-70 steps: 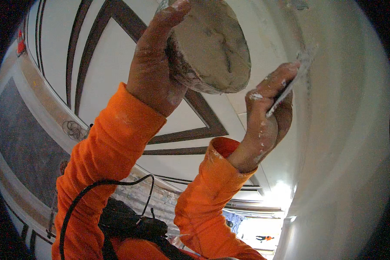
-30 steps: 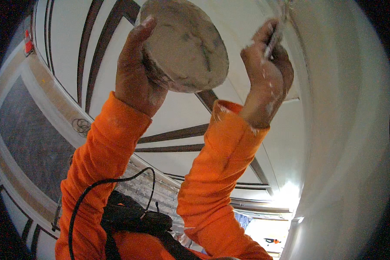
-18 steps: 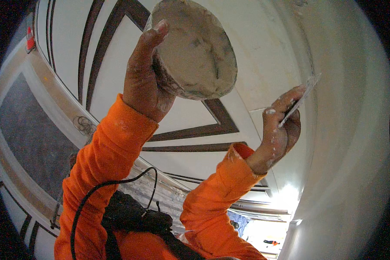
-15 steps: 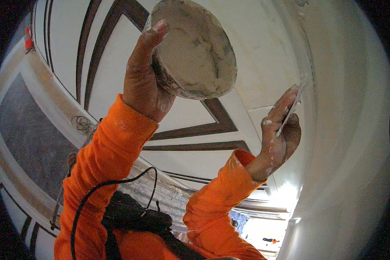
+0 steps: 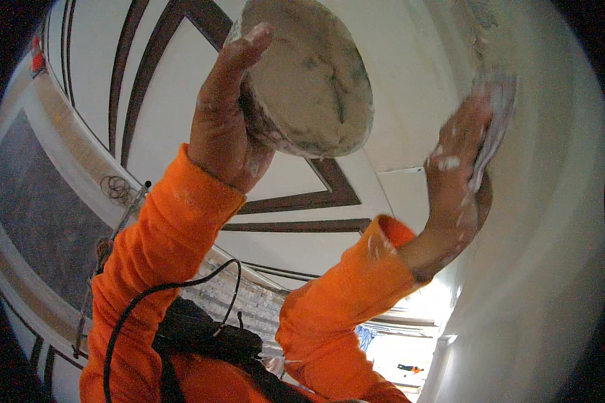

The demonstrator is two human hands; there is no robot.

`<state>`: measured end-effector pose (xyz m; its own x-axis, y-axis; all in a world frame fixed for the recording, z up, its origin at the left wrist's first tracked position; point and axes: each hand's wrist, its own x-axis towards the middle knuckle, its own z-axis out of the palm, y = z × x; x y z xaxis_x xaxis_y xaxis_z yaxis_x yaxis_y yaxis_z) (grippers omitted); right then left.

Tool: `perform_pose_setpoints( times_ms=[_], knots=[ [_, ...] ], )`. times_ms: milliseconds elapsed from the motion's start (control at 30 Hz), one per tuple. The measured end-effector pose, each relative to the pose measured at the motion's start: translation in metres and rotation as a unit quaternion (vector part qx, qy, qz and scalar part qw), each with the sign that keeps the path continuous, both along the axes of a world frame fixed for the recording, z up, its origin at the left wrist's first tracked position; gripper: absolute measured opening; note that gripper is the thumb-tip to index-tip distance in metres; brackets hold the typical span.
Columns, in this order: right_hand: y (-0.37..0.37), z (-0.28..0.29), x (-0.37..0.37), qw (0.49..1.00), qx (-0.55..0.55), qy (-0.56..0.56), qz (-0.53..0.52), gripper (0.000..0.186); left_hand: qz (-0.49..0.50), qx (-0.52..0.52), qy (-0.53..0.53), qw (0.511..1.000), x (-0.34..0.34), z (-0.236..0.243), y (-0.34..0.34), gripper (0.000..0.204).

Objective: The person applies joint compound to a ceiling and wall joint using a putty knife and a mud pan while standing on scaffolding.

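My left hand [image 5: 218, 114] is wrapped round a rounded container of grey-beige paste [image 5: 306, 77], its thumb over the rim. Further right, my right hand [image 5: 457, 168] grips a thin flat scraper [image 5: 494, 127], both smeared by motion and flecked with white. The scraper is beside a rough seam [image 5: 480, 43] along the smooth pale wall [image 5: 538, 221]; whether it touches, I cannot tell. Both forearms are in orange sleeves.
White panels with dark bands [image 5: 346, 191] lie behind my hands. At left are an orange cone [image 5: 37, 57], coiled wire [image 5: 117, 189] and a pole [image 5: 117, 235]. A black bag [image 5: 208, 336] with a cable hangs at my body. A small distant person [image 5: 410, 368] shows in the bright opening.
My right hand, lower a half second ago, has moved up and right with the scraper and is now blurred. My left hand and the container have shifted only slightly.
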<state>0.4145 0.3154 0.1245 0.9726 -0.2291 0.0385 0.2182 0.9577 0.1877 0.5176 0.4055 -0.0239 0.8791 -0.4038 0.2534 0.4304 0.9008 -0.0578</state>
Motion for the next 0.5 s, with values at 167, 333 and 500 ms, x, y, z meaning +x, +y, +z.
perform_pose_setpoints(
  times_ms=[167,333,500],
  knots=[
    [-0.002,0.008,0.017,0.991,-0.122,0.029,0.052,0.038,0.004,0.004,0.014,1.000,0.001,0.005,0.000,0.046],
    [-0.007,0.010,0.020,0.915,-0.397,0.069,-0.005,0.035,0.019,0.027,0.008,0.999,0.003,0.006,0.006,0.047],
    [-0.003,-0.021,0.022,0.850,-0.516,0.100,-0.007,0.033,-0.013,0.028,0.018,0.999,0.002,0.007,0.010,0.048]
  ],
)
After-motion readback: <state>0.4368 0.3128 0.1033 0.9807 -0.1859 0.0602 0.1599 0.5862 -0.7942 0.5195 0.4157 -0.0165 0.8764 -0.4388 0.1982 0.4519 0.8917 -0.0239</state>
